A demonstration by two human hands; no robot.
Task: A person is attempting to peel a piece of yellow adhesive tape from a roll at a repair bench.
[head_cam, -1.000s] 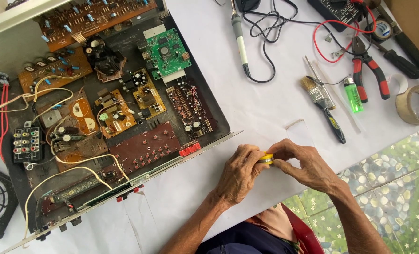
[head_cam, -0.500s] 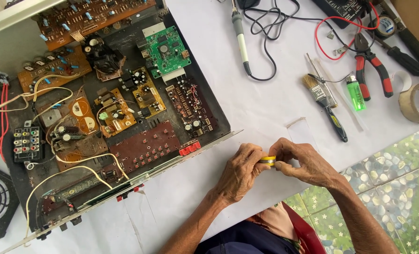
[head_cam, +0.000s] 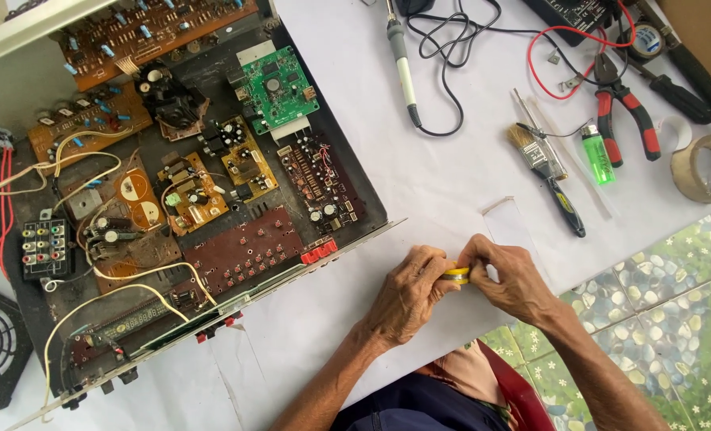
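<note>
Left grip: your left hand [head_cam: 407,295] is curled shut on the small yellow roll [head_cam: 456,274], fingers wrapped over its near side.
Right grip: your right hand [head_cam: 515,278] pinches the same yellow roll from the other side, thumb and fingertips closed on it.
Yellow roll: it sits between both hands, just above the white surface [head_cam: 443,175], near the front edge; only a thin yellow sliver shows, so you cannot tell what kind of roll it is.
Change in the hands: against the pictures from half a second and a second ago, both hands keep the same place and the same closed hold; the right fingers look slightly more folded over the roll, no more than that.
Just beside: a clear strip of plastic [head_cam: 505,219] lies on the surface right above your right hand, unmoved.
Left of your hands: the open amplifier chassis [head_cam: 172,183] with its brown circuit boards and a green board [head_cam: 278,86] lies where it lay, its front edge near your left knuckles.
Further out: paintbrush [head_cam: 549,172], green lighter [head_cam: 598,154], red-handled pliers [head_cam: 628,116], soldering iron [head_cam: 402,64] and tape roll [head_cam: 705,168] are all unchanged.
Below right: patterned floor tiles [head_cam: 659,303] show past the surface edge.
</note>
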